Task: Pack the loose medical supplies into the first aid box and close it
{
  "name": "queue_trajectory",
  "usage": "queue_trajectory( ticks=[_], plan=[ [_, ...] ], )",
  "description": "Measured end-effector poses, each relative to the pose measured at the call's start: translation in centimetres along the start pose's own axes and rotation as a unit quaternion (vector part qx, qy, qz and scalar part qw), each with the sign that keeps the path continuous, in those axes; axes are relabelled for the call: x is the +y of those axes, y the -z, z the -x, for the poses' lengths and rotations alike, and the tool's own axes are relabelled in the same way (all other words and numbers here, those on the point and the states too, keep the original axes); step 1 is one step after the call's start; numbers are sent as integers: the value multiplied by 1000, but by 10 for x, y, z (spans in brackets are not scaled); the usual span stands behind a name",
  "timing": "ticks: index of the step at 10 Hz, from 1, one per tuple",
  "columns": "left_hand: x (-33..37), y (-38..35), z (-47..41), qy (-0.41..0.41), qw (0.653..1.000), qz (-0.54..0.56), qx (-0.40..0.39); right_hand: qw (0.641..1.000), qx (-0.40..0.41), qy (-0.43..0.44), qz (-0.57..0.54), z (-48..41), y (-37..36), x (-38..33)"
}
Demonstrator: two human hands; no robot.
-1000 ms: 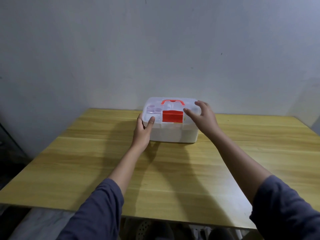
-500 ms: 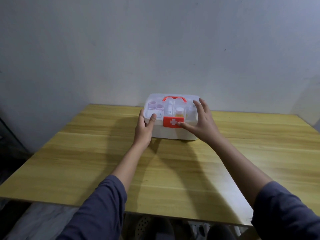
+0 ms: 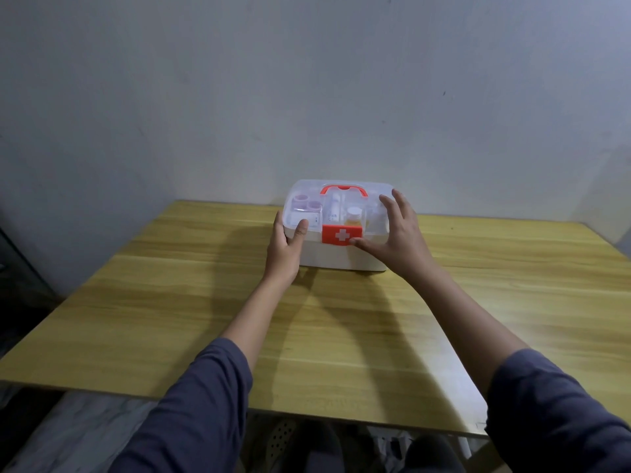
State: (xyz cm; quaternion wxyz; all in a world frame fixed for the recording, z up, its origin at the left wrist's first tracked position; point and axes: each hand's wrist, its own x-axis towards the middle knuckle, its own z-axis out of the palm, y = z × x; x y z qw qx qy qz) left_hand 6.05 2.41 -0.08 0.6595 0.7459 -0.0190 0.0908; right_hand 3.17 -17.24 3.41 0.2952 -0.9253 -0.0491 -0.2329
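Latch (image 3: 341, 234) is now lying flat against the front of the box (image 3: 338, 254), white cross facing out; a second ago it was tipped up on the lid (image 3: 341, 203). Judging from that, the box is closing or already closed, and packing is done: supplies are showing through the clear lid, none lying loose on the bench (image 3: 170, 302).

Box is sitting at the far middle of the bench, near the wall (image 3: 307, 80), handle (image 3: 342, 190) folded down.

Left hand (image 3: 285, 252) is cupping the box's left front corner, thumb up on the lid edge, fingers loosely curled, steadying it. Right hand (image 3: 397, 233) is spread wide open, thumb pressing by the latch's lower right corner, fingers resting over the lid's right end; it is gripping nothing.

Nothing is blocking either hand. Cannot tell whether the latch has clicked fully home.
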Motion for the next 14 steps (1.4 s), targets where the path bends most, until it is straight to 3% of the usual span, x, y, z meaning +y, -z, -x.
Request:
queue_trajectory(
  ticks=[6, 11, 13, 14],
  plan=[
    [14, -20, -22, -25, 992, -63, -104, 994, 36, -81, -57, -10, 12, 25],
    [11, -57, -77, -27, 992, -71, -101, 992, 60, -78, -73, -58, 13, 68],
    [19, -54, -73, -11, 990, -87, -114, 988, 22, -118, -95, -59, 14, 62],
    [11, -49, -57, 40, 983, -149, -103, 977, -32, -191, -86, -30, 14, 67]
  ],
)
